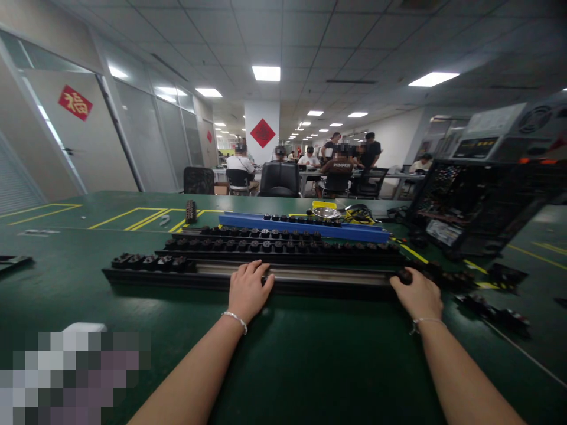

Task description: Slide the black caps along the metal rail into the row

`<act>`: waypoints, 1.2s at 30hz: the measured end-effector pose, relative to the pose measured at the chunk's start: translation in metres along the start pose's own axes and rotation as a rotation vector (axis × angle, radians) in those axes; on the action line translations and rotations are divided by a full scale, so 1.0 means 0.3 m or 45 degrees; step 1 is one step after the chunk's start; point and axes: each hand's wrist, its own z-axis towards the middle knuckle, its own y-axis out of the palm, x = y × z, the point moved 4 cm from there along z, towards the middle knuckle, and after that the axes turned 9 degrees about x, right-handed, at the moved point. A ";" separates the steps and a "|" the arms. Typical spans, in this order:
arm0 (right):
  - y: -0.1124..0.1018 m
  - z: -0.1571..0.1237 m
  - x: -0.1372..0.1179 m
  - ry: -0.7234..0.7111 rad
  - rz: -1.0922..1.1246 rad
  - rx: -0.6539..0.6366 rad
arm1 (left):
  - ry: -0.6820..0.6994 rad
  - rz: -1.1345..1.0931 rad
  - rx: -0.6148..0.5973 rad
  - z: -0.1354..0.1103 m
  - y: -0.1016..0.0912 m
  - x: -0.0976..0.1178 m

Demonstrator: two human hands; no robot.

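Observation:
A long black rail (310, 288) with a bare metal channel lies across the green table in front of me. Several small black wheel-like parts (150, 261) sit in a row at its left end. My left hand (248, 287) bends its fingers over the middle of the rail, with the thumb against the near side; a dark bit shows between thumb and forefinger. At the right end, my right hand (416, 293) pinches a small dark rounded part (402, 276) against the rail. Its other fingers are partly hidden.
Behind lie another black rail (283, 247) filled with parts and a blue rail (305, 226). A metal dish (326, 212) stands further back. An opened computer case (469, 200) is at right, near scattered black parts (496, 313). People sit and stand beyond the table.

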 end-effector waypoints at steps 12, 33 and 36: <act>0.011 0.026 0.041 0.029 0.048 0.021 | 0.007 0.013 0.012 0.000 -0.005 0.003; -0.013 0.044 0.073 0.230 0.161 -0.055 | -0.014 0.000 -0.010 0.000 -0.009 0.003; -0.016 0.046 0.080 0.259 0.172 -0.035 | -0.021 -0.003 -0.019 0.001 -0.011 0.003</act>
